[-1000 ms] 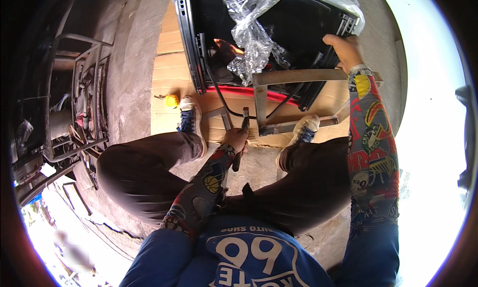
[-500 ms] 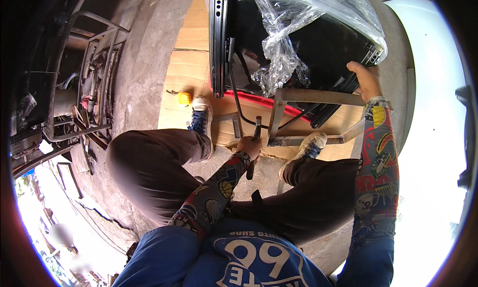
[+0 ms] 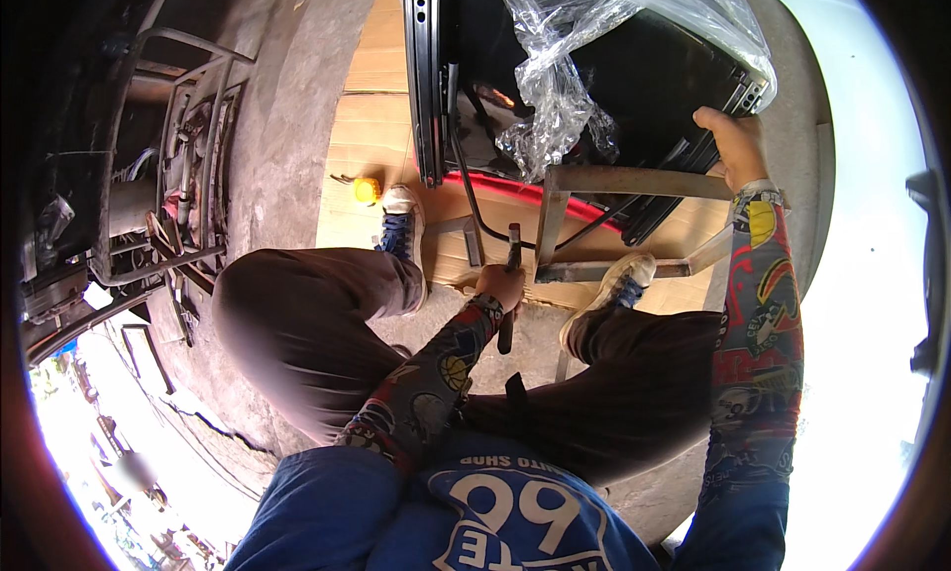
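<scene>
My left hand (image 3: 502, 286) is closed round a short, dark-handled tool (image 3: 506, 333) with a reddish-brown upper end, held upright between my knees; its kind is unclear. My right hand (image 3: 741, 147) grips the right edge of a large black panel (image 3: 659, 91), thumb on top and fingers mostly hidden. Dark metal rails (image 3: 428, 96) run along the panel's sides, and a red strip (image 3: 495, 187) shows at its near edge. Crumpled clear plastic wrap (image 3: 555, 105) lies over it. A square-tube metal frame (image 3: 634, 182) stands between the panel and me.
Flattened cardboard (image 3: 347, 214) lies under the panel and my shoes (image 3: 401, 219). A small yellow object (image 3: 367, 190) sits by the left shoe. To the left, a metal rack (image 3: 213, 175) holds scrap parts. A large, pale, smooth surface (image 3: 852, 274) rises on the right.
The whole view has shifted slightly. Both hands keep their hold, the left on the tool and the right on the panel's edge, with little movement.
</scene>
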`<state>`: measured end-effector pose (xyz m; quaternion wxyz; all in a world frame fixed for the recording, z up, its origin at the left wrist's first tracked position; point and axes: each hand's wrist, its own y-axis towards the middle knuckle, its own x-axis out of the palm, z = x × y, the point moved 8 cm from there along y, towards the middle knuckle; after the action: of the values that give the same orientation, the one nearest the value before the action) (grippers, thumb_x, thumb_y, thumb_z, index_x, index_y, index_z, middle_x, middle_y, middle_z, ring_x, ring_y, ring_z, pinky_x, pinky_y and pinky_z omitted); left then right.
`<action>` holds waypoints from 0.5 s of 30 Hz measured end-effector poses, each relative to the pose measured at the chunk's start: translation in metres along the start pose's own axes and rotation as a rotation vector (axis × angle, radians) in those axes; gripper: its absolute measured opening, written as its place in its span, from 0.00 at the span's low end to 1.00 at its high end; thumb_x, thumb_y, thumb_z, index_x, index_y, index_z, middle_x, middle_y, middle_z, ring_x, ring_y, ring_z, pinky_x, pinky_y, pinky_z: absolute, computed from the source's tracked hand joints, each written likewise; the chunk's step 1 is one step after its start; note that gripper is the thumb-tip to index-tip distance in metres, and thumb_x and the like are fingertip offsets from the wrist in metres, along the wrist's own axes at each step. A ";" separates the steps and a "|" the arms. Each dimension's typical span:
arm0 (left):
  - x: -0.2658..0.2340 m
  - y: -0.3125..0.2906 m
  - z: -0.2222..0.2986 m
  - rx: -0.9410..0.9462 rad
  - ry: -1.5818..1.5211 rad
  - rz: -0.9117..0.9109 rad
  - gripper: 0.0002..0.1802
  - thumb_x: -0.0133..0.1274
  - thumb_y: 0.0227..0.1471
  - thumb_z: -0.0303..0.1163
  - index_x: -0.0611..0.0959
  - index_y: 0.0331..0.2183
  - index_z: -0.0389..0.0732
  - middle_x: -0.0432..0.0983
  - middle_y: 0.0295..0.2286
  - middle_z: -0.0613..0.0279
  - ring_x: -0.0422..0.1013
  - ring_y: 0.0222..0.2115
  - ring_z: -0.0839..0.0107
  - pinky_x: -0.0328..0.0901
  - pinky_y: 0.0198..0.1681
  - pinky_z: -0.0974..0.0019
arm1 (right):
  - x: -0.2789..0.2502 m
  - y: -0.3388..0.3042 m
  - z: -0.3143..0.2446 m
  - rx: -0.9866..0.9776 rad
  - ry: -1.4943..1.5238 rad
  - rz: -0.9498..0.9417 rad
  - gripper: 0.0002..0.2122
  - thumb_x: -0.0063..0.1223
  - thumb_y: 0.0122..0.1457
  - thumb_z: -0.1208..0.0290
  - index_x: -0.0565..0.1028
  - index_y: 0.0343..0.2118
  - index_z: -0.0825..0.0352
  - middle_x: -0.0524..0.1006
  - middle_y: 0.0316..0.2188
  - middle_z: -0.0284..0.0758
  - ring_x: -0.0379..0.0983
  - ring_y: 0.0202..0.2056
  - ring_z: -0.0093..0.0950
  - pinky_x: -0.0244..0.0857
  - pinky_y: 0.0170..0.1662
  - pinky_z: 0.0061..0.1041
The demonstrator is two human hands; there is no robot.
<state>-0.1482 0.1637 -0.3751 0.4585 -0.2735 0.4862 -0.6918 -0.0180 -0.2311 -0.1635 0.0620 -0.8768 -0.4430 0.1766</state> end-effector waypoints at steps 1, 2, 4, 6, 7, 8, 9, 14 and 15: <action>-0.002 -0.001 0.002 0.009 0.000 0.002 0.15 0.49 0.56 0.37 0.78 0.27 0.36 0.70 0.13 0.59 0.69 0.10 0.65 0.65 0.14 0.57 | -0.001 -0.001 0.000 0.003 -0.040 0.012 0.19 0.63 0.45 0.71 0.79 0.42 0.68 0.80 0.38 0.37 0.77 0.38 0.32 0.70 0.39 0.34; -0.003 -0.003 0.003 0.003 -0.007 -0.006 0.15 0.49 0.57 0.37 0.77 0.26 0.36 0.69 0.13 0.60 0.68 0.10 0.66 0.65 0.14 0.57 | -0.003 -0.001 -0.001 0.008 -0.084 0.027 0.19 0.63 0.45 0.71 0.79 0.42 0.68 0.80 0.38 0.37 0.77 0.38 0.32 0.70 0.39 0.34; -0.003 -0.003 0.005 -0.009 -0.034 -0.028 0.16 0.49 0.57 0.38 0.76 0.25 0.36 0.68 0.12 0.60 0.67 0.10 0.66 0.64 0.14 0.57 | -0.007 -0.001 0.000 0.018 -0.132 0.065 0.19 0.64 0.44 0.70 0.79 0.42 0.69 0.80 0.38 0.38 0.77 0.39 0.33 0.70 0.40 0.35; 0.000 -0.001 0.008 0.008 -0.035 -0.042 0.16 0.49 0.57 0.37 0.76 0.24 0.36 0.68 0.12 0.60 0.67 0.10 0.66 0.64 0.13 0.57 | -0.008 0.000 0.003 0.040 -0.152 0.095 0.19 0.64 0.44 0.68 0.79 0.41 0.69 0.80 0.37 0.39 0.77 0.39 0.33 0.70 0.40 0.35; 0.001 0.001 0.008 0.005 -0.031 -0.040 0.16 0.49 0.57 0.37 0.76 0.24 0.36 0.69 0.12 0.60 0.68 0.10 0.65 0.64 0.13 0.57 | -0.007 0.001 0.002 0.015 -0.148 0.085 0.19 0.64 0.44 0.68 0.79 0.41 0.69 0.80 0.37 0.39 0.77 0.39 0.34 0.70 0.39 0.35; 0.001 0.003 0.011 0.040 0.004 -0.020 0.16 0.49 0.57 0.37 0.76 0.23 0.36 0.69 0.12 0.59 0.68 0.09 0.64 0.63 0.13 0.56 | -0.006 0.001 0.001 -0.011 -0.154 0.066 0.19 0.64 0.43 0.68 0.79 0.41 0.69 0.80 0.37 0.39 0.77 0.39 0.34 0.70 0.39 0.36; 0.003 0.005 0.011 0.050 0.003 -0.006 0.16 0.49 0.57 0.37 0.76 0.23 0.35 0.69 0.12 0.58 0.68 0.09 0.64 0.64 0.13 0.56 | -0.006 0.002 0.001 -0.019 -0.164 0.068 0.19 0.65 0.43 0.68 0.79 0.41 0.70 0.80 0.36 0.39 0.77 0.39 0.34 0.70 0.39 0.36; 0.002 0.005 0.009 0.099 0.179 0.059 0.18 0.48 0.56 0.38 0.78 0.26 0.32 0.73 0.14 0.55 0.72 0.12 0.61 0.66 0.15 0.55 | -0.010 0.003 0.005 0.029 -0.164 0.080 0.20 0.65 0.42 0.69 0.79 0.40 0.70 0.80 0.36 0.39 0.78 0.37 0.33 0.71 0.37 0.36; 0.000 0.003 0.012 0.146 0.276 0.066 0.18 0.48 0.56 0.39 0.78 0.27 0.32 0.74 0.15 0.54 0.73 0.13 0.60 0.67 0.16 0.55 | -0.009 0.003 0.007 0.061 -0.156 0.072 0.20 0.65 0.42 0.69 0.79 0.40 0.71 0.80 0.37 0.39 0.78 0.36 0.33 0.71 0.37 0.36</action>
<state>-0.1375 0.1587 -0.3734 0.4284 -0.1254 0.5017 -0.7410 -0.0231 -0.2404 -0.1689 0.0475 -0.8734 -0.4091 0.2597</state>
